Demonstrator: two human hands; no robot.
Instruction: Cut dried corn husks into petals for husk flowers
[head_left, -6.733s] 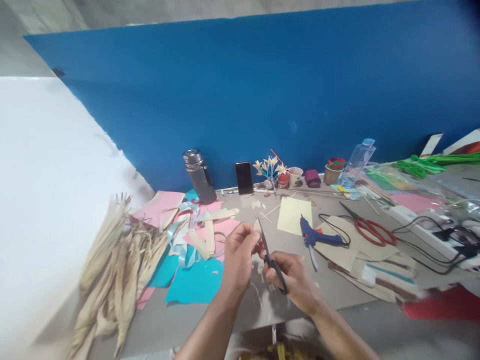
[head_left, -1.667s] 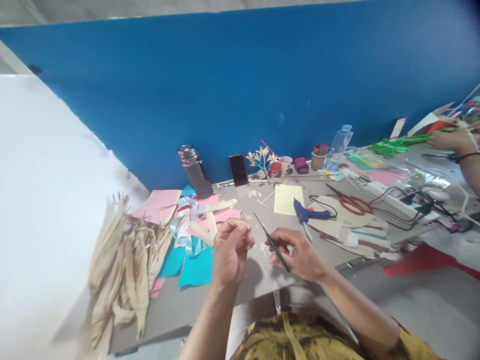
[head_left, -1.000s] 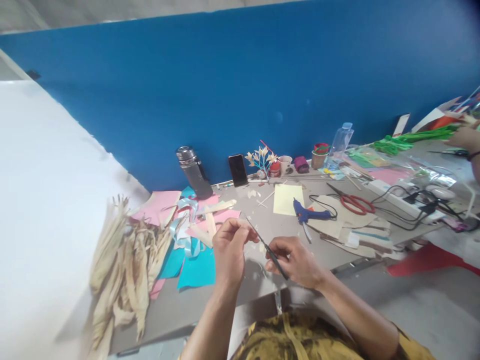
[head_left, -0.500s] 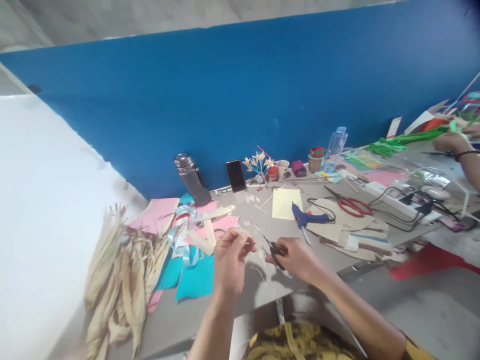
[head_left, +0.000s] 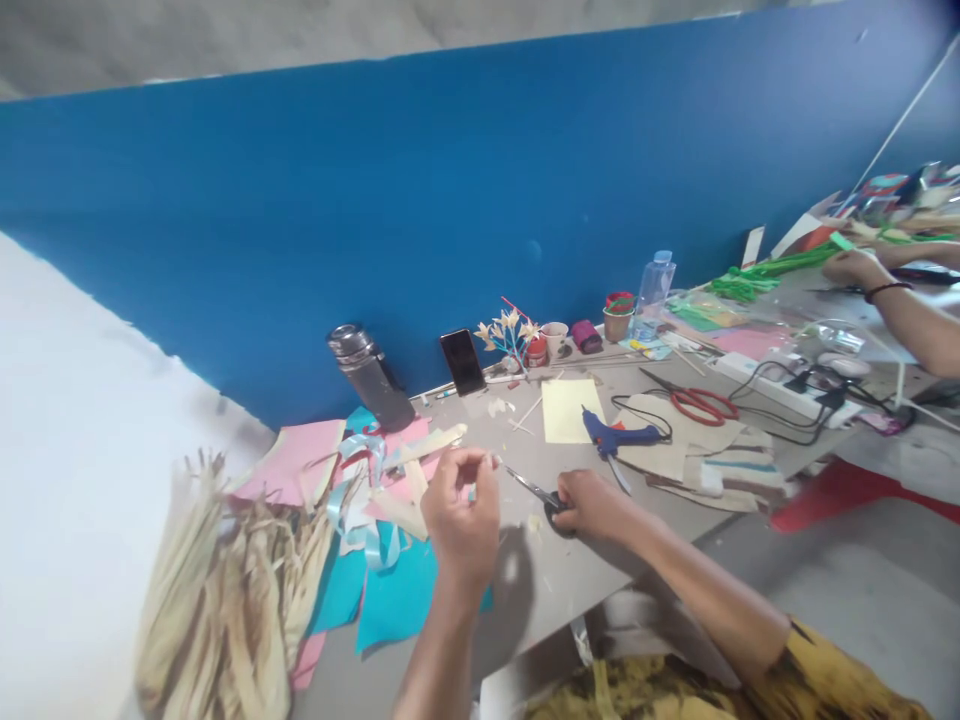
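Note:
My left hand (head_left: pixel 463 515) is raised over the table with thumb and forefinger pinched together. A tiny pale bit shows at the fingertips, too small to name. My right hand (head_left: pixel 604 508) grips small scissors (head_left: pixel 532 487) by their black handles. The blades look nearly closed and point left, with their tips close beside the left fingertips. Contact between them cannot be made out. Pale scraps lie on the table beneath. Left of my left hand are blue paper (head_left: pixel 397 600), a pale blue ribbon (head_left: pixel 382 548) and dried corn husks (head_left: pixel 244 610).
A blue glue gun (head_left: pixel 622 435) lies beside a yellow sheet (head_left: pixel 566 410). Farther right are red-handled scissors (head_left: pixel 703 405) and a power strip (head_left: pixel 780 390) with cables. A thermos (head_left: pixel 371 378), phone (head_left: pixel 463 362) and husk flowers (head_left: pixel 508 330) stand along the blue wall. Another person's hand (head_left: pixel 859 270) works at far right.
The scissors have swung to the left, bringing their tips to the left fingertips. My left hand has turned slightly, still pinching. The camera view has shifted a little to the right.

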